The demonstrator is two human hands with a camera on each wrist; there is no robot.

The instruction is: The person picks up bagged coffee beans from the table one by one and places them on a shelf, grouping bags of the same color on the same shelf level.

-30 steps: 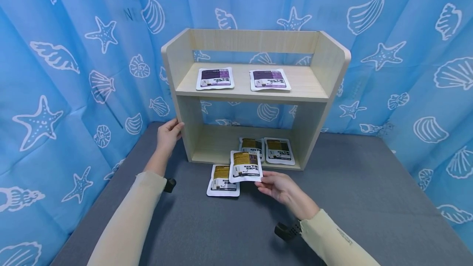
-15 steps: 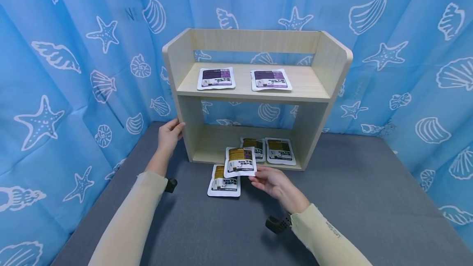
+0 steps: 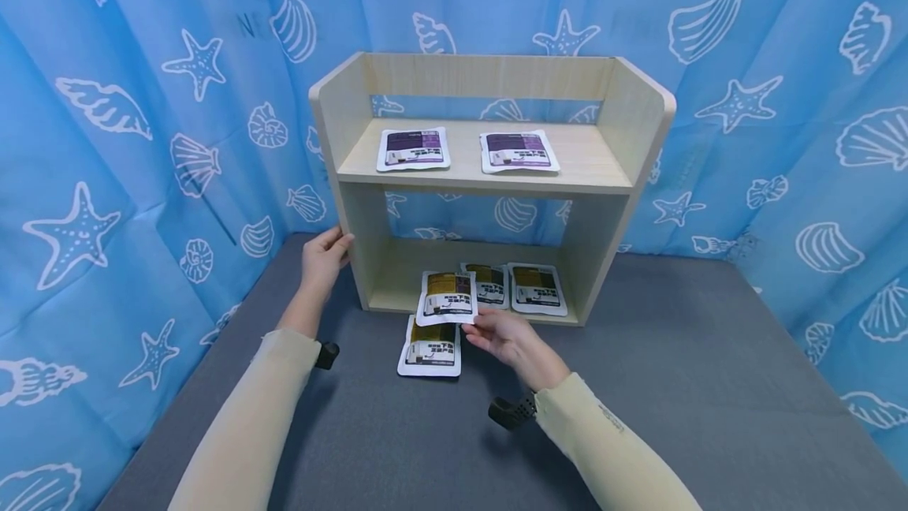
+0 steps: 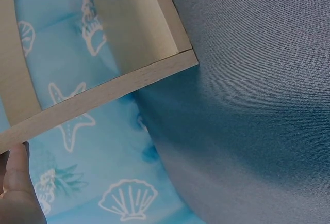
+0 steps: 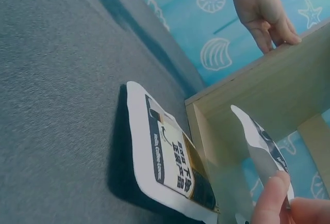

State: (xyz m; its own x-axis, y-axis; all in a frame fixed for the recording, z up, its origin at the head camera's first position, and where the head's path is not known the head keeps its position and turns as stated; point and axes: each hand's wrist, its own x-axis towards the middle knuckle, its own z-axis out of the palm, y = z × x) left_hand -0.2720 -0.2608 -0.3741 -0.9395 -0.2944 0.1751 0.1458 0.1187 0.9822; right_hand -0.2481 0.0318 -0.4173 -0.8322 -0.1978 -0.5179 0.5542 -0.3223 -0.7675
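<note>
My right hand (image 3: 507, 341) pinches the lower right corner of a flat white pouch (image 3: 448, 298) with a gold-and-black label. This pouch is held up in front of the lower shelf's opening, its lower edge overlapping another gold-labelled pouch (image 3: 429, 349) that lies on the table. In the right wrist view, the thumb and a finger squeeze the held pouch (image 5: 263, 149) at its near end. My left hand (image 3: 324, 262) touches the outer side and front edge of the wooden shelf's left panel (image 3: 360, 259). Two more gold-labelled pouches (image 3: 537, 290) lie on the lower shelf's right part.
The two-tier wooden shelf (image 3: 489, 186) stands at the back of the grey table (image 3: 674, 385). Two purple-labelled pouches, one left (image 3: 413, 150) and one right (image 3: 519, 151), lie on its upper tier. A blue shell-patterned curtain (image 3: 766, 180) hangs behind and at both sides.
My right hand has carried the held pouch left and slightly farther back, toward the lower shelf. The left hand stays at the shelf's side panel, and the other pouches lie as before.
</note>
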